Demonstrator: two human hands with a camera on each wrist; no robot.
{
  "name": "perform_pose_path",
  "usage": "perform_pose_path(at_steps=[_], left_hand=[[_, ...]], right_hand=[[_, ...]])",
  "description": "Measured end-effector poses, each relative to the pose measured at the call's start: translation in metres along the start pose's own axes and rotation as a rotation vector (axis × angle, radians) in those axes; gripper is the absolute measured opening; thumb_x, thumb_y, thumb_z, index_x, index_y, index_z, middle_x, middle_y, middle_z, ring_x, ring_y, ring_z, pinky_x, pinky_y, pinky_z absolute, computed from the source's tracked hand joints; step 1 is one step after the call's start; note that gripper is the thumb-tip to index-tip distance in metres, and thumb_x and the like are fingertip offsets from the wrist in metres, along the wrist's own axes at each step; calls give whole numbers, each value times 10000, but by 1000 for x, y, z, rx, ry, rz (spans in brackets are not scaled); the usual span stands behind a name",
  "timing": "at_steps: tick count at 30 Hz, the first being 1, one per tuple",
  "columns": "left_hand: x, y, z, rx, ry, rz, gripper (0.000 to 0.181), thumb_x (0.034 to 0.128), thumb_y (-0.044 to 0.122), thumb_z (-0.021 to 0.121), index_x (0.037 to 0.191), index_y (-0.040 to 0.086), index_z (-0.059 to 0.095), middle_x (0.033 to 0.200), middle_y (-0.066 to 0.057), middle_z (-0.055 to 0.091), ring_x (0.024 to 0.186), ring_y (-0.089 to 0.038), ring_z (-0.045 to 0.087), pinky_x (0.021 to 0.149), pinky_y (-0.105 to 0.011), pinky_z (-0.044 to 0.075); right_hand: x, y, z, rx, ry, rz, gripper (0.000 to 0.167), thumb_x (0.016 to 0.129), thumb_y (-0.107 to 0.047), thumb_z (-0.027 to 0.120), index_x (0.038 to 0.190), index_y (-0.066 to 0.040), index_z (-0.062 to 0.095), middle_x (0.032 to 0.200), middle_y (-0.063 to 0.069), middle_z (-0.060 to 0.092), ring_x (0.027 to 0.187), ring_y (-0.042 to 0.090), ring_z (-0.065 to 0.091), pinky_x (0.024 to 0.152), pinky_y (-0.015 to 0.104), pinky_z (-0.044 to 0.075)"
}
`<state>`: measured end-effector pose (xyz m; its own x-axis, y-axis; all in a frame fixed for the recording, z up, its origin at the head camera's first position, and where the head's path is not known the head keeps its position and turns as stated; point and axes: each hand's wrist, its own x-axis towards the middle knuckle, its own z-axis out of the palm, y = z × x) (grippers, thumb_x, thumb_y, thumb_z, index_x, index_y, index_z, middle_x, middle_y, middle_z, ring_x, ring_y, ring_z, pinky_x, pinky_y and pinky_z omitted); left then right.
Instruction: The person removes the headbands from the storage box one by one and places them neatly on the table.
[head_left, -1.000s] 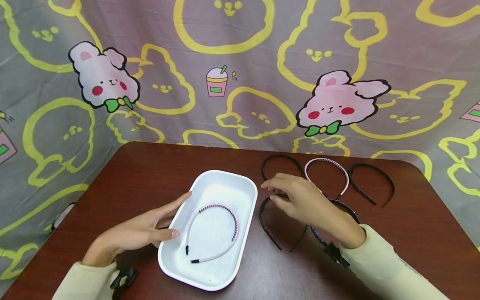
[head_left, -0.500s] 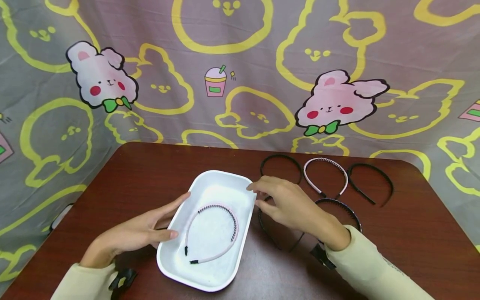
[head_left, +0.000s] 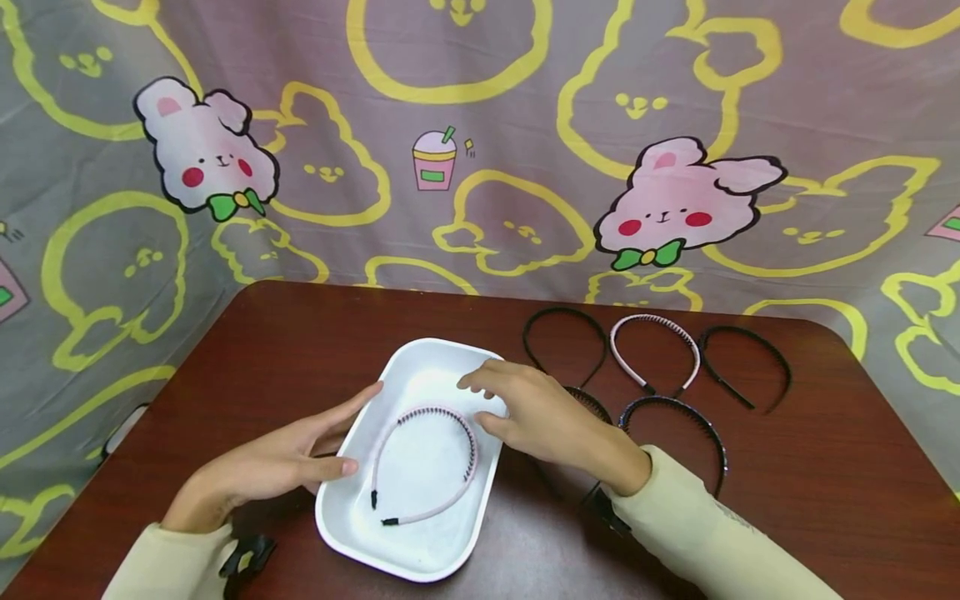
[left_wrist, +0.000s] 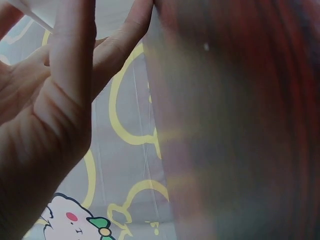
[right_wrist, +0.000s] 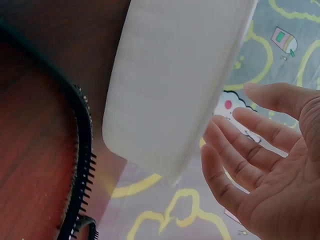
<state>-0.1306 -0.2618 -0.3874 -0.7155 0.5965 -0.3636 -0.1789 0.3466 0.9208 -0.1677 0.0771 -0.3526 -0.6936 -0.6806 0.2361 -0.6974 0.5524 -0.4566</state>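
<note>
A white tray (head_left: 420, 375) stands in the middle of the table, with a pale pink toothed headband (head_left: 423, 516) lying in it. My left hand (head_left: 277, 458) holds the tray's left side, its thumb over the rim and the index finger along the outer edge. Over the right rim hovers my right hand (head_left: 532, 412), fingers loosely bent and holding nothing. From the right wrist, that hand (right_wrist: 265, 160) shows its spread fingers beside the tray's outer wall (right_wrist: 170, 85). The left wrist view shows my left fingers (left_wrist: 75, 60) at the tray's edge, partly dark.
Right of the tray lie a black headband (head_left: 564, 309), a pink-white one (head_left: 626, 360), another black one (head_left: 783, 367) and a navy glittery one (head_left: 675, 402). A dark toothed headband (head_left: 592, 402) is partly hidden by my right arm. A patterned cloth (head_left: 510, 125) hangs behind the table.
My right hand has moved left from above the headbands to over the tray's right rim. The left hand, the tray and the pink headband stay in place.
</note>
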Motion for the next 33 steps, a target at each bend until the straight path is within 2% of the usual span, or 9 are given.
perform_pose_path(at_steps=[10,16,21,28,33], left_hand=[[0,3,0,-8,-3,-9,906,1029,171,664,1683,413,87,1770,-53,-74,1563,-494,205,989,-416,566],[0,1,-1,-6,-3,-8,906,1028,165,663,1681,419,89,1769,-55,-81,1564,-495,203,989,-419,567],[0,1,-1,-6,-2,-8,908,1027,165,664,1682,417,87,1769,-59,-84,1562,-495,206,985,-421,569],[0,2,0,-7,3,-23,905,1027,172,665,1679,428,92,1768,-63,-78,1556,-490,232,976,-434,576],[0,2,0,-13,0,-19,908,1027,168,665,1680,425,90,1768,-69,-71,1557,-491,229,984,-427,572]], right_hand=[[14,0,11,-7,-68,57,336,900,-87,793,1229,-65,734,1120,60,732,962,211,705,761,260,521],[20,2,18,12,-100,60,346,888,-81,802,1226,-50,734,1124,69,736,968,203,694,794,275,531],[26,4,22,18,-121,56,350,887,-76,803,1227,-43,726,1050,80,733,928,208,673,762,271,512],[32,8,31,15,-133,78,362,856,-72,812,1211,-71,739,970,17,716,810,127,602,674,243,473],[36,9,34,7,-146,70,355,846,-70,825,1193,-74,749,935,5,705,793,120,578,694,239,472]])
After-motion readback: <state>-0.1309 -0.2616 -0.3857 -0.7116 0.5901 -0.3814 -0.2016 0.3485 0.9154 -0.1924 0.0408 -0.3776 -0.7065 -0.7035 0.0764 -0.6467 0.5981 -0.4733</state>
